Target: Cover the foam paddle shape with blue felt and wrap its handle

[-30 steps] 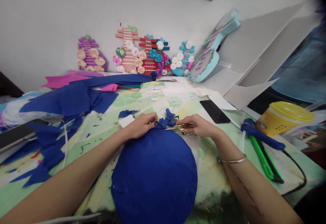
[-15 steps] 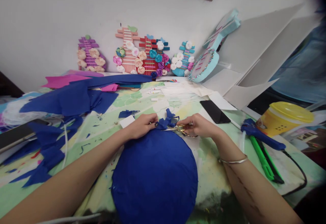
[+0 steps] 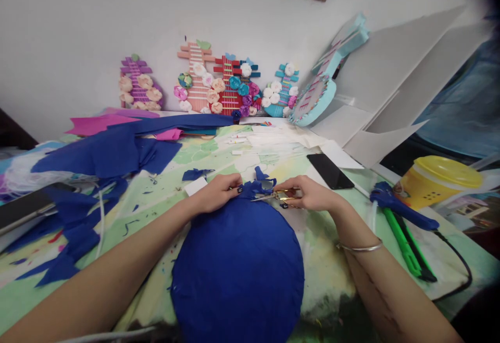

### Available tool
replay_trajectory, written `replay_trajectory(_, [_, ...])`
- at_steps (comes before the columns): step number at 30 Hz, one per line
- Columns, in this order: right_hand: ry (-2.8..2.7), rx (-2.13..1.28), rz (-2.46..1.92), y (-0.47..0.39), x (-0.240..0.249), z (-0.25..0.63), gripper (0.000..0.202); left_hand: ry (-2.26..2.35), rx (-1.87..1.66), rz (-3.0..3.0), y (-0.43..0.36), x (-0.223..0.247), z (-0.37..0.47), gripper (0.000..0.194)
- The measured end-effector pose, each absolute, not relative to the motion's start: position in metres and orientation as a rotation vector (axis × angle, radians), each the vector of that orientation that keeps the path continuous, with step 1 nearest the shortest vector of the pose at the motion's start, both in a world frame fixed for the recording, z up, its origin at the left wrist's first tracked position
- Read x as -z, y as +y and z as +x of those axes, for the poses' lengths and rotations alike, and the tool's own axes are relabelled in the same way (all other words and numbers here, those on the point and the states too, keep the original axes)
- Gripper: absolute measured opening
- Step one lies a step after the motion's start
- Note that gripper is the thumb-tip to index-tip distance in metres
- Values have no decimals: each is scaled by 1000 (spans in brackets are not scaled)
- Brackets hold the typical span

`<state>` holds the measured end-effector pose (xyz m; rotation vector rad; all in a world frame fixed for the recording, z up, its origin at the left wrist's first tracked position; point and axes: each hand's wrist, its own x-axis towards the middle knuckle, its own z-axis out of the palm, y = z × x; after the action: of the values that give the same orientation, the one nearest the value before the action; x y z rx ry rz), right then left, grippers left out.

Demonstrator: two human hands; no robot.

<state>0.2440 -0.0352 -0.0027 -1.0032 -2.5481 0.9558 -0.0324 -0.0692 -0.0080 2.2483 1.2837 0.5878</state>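
A rounded shape covered in dark blue crepe paper (image 3: 238, 270) lies on the table in front of me. My left hand (image 3: 219, 193) pinches the blue paper at its far upper edge, thumb and fingers closed. From the right, my right hand (image 3: 308, 193) grips gold-handled scissors (image 3: 278, 195), fingers in the loops. Their blades point left at the ragged paper by that edge. A loose, curled strip of blue paper (image 3: 261, 175) sticks up just beyond the blades. A small blue scrap (image 3: 198, 174) and a white card piece (image 3: 195, 187) lie near my left hand.
Decorated paper lutes (image 3: 195, 77) lean along the wall. Blue paper sheets (image 3: 105, 150) and scraps lie left. On the right are a black phone (image 3: 330, 170), a blue glue gun (image 3: 404, 206), a green cutter (image 3: 406, 244), a yellow-lidded tub (image 3: 437, 179) and white boards (image 3: 390, 83).
The scissors' handles and my right-hand fingers have shifted slightly, with the blades at the paper edge. My left hand keeps its pinch in nearly the same place.
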Motion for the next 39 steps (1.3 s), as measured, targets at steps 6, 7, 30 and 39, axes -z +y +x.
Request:
replay_trajectory(6, [-2558,-990,-1039,-41,-2,240,39,1345,-589,2253,-70,8,-32,5])
replay_trajectory(7, [-2571,-968,-1032,-43,-3,239,38,1360,-586,2256,-69,8,-32,5])
replay_trajectory(30, [-2708,-582,-949,-58,-14,226,29,1502,-602,2213,-71,-1,-34,10])
replay_trajectory(39, [-2672,-575,-937,-55,-15,230,33,1485,-630,2184,-69,-1,-33,9])
